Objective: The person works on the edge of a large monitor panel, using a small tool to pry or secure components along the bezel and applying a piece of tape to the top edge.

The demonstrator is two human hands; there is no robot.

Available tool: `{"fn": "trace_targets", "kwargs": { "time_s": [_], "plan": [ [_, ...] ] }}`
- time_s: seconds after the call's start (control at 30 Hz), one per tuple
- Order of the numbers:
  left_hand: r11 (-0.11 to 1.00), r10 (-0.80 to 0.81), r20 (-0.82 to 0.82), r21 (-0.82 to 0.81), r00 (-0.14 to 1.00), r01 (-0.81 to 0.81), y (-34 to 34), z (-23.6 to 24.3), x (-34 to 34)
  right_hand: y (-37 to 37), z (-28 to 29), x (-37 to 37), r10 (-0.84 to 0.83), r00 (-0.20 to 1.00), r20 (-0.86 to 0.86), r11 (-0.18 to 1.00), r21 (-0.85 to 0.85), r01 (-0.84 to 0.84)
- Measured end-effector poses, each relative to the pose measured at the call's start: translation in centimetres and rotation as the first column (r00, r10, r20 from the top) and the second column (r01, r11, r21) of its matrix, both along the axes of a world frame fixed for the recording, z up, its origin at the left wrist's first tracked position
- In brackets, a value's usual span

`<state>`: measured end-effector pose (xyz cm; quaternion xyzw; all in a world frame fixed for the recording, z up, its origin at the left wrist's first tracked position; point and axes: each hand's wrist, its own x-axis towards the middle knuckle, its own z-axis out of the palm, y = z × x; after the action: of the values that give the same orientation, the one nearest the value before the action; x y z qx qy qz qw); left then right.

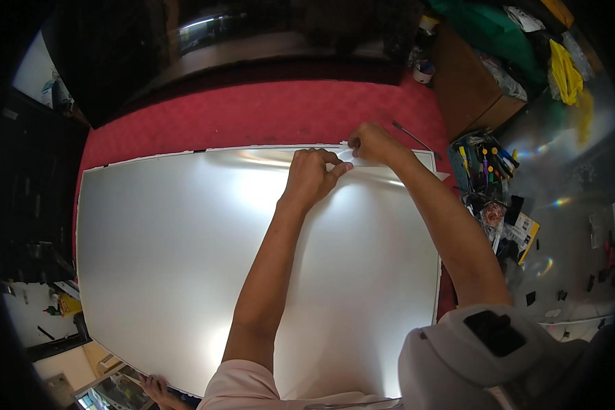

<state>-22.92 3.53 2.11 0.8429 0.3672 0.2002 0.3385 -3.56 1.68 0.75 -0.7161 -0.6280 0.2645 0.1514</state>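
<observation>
A large, thin silvery-white film sheet (184,225) lies over a flat panel, its surface bulging and catching light near the far right edge. My left hand (309,174) pinches the raised fold of this film between thumb and fingers. Just right of it, my right hand (374,145) is closed at the panel's far edge, its fingers on the film's border. Part of what the right fingertips grip is hidden by the hand. A pointed film corner sticks out past the panel's right side.
Under the panel is a red cloth (253,109); a thin screwdriver (411,134) lies on it. A big dark screen (253,41) stands behind. To the right are a tool basket (485,160) and a cardboard box (475,89). Another person's hand (156,389) shows at the lower left.
</observation>
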Motion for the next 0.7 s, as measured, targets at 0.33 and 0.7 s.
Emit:
{"fn": "trace_targets", "kwargs": {
  "time_s": [0.33, 0.7],
  "plan": [
    [0.999, -0.023, 0.041, 0.046, 0.999, 0.022, 0.2, -0.6, -0.2, 0.6, -1.0, 0.3, -0.002, 0.996, -0.094, 1.0, 0.018, 0.003],
    [0.993, -0.078, 0.018, 0.087, 0.997, 0.076, 0.1, 0.0, 0.3, -0.9, 2.9, 1.0, 0.112, 0.928, -0.355, 0.986, -0.08, -0.149]
  ]
}}
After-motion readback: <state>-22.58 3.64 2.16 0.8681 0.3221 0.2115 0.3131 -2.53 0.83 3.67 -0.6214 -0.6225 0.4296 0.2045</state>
